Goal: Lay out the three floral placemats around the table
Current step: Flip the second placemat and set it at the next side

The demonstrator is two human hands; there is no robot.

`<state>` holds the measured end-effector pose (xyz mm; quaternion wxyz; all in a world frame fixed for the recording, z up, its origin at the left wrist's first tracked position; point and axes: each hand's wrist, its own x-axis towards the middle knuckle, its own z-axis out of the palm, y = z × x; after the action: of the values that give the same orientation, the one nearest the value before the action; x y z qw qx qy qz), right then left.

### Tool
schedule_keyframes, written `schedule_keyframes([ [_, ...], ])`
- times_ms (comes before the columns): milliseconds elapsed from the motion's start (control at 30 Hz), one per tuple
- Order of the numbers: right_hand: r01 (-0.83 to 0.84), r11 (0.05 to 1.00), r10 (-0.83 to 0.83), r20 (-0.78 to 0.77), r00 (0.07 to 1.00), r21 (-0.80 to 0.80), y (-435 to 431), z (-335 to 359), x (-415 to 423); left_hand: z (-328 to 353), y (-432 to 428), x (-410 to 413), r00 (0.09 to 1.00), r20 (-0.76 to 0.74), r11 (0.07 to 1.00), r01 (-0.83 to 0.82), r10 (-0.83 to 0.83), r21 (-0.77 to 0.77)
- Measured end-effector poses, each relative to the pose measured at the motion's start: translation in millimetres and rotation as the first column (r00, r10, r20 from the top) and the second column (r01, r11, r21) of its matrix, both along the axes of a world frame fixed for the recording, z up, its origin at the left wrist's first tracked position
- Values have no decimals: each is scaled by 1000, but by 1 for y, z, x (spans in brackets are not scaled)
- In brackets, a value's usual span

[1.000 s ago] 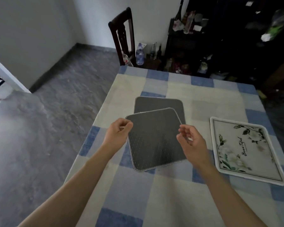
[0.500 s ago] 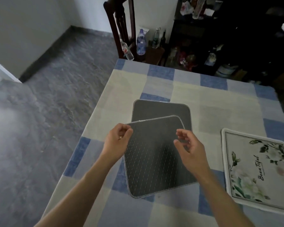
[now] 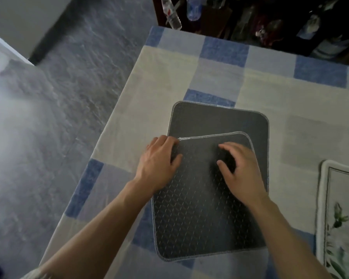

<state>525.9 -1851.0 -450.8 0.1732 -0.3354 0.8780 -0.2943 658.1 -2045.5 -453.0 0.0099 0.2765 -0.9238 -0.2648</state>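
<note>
Two placemats lie face down, dark grey backing up, overlapping in the middle of the table. The top placemat [image 3: 199,214] is nearer to me and skewed over the lower placemat [image 3: 218,119]. My left hand [image 3: 159,164] grips the top placemat's far left corner, thumb on top and fingers curled over the edge. Fingers spread and bent, my right hand [image 3: 240,168] rests near that mat's far right corner, holding nothing. A third placemat [image 3: 338,218] lies face up at the right edge of view, white with green and white flowers.
The table wears a blue, cream and grey checked cloth [image 3: 189,67]; its left edge drops to grey floor [image 3: 48,137]. A dark chair with plastic bottles [image 3: 191,9] and dark cluttered shelves [image 3: 290,21] stand beyond the far edge.
The view has tilted down and closer to the table. Both hands have come down onto the top placemat's far corners; the right hand, which hovered above it, now touches it.
</note>
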Motion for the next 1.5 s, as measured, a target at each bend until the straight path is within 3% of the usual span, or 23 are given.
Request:
schedule_keyframes([
  [167, -39, 994, 48, -90, 995, 101, -15, -12, -23, -15, -1, -16, 996, 71, 987, 63, -53, -145],
  [400, -103, 950, 150, -141, 979, 295, -23, -21, -42, -14, -6, -32, 988, 147, 977, 76, -47, -197],
  [633, -28, 973, 70, -177, 982, 228, -16, -13, -39, -12, 3, -24, 999, 9, 983, 35, -34, -178],
  [1167, 88, 982, -64, -144, 987, 169, 50, 13, 34, 7, 47, 13, 973, 130, 946, 218, -191, -241],
  [1500, 227, 957, -272, -285, 919, -182, 96, 55, 102, 70, 76, 63, 950, -117, 895, 226, -290, -385],
])
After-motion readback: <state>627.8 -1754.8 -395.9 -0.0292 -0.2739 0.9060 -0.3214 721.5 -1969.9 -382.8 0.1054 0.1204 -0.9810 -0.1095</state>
